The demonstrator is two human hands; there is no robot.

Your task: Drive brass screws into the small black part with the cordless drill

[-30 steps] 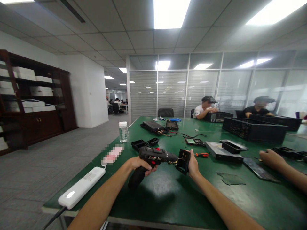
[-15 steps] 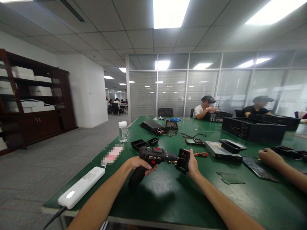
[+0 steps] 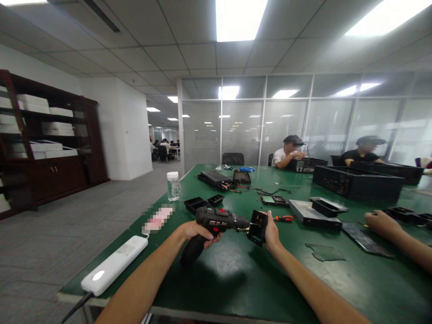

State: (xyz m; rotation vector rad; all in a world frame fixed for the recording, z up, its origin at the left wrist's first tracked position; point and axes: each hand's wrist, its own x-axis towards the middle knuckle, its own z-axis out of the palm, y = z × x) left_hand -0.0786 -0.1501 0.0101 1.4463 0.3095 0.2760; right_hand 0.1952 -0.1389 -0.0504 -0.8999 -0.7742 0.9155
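My left hand [image 3: 202, 235] is wrapped round the grip of a black cordless drill [image 3: 218, 219] with red buttons. The drill lies level above the table, its chuck pointing right. A thin bit reaches from the chuck to a black plastic box [image 3: 258, 227], and its tip meets the open side. My right hand [image 3: 272, 230] holds that box upright by its right edge. Small brass-coloured bits [image 3: 242, 229] lie on the table behind the chuck, partly hidden. Just past the box rests an orange-handled screwdriver [image 3: 284, 218].
Black trays [image 3: 196, 204], a clear bottle [image 3: 173, 185] and a white power strip [image 3: 115, 264] stand left on the green table [image 3: 222, 288]. A silver drive [image 3: 313, 216], black cases [image 3: 357, 182] and another person's hand [image 3: 381, 225] are right. Two people sit at the far side.
Almost nothing differs. Both hands, the drill and the black box keep their places, with only a very slight shift of the whole view.
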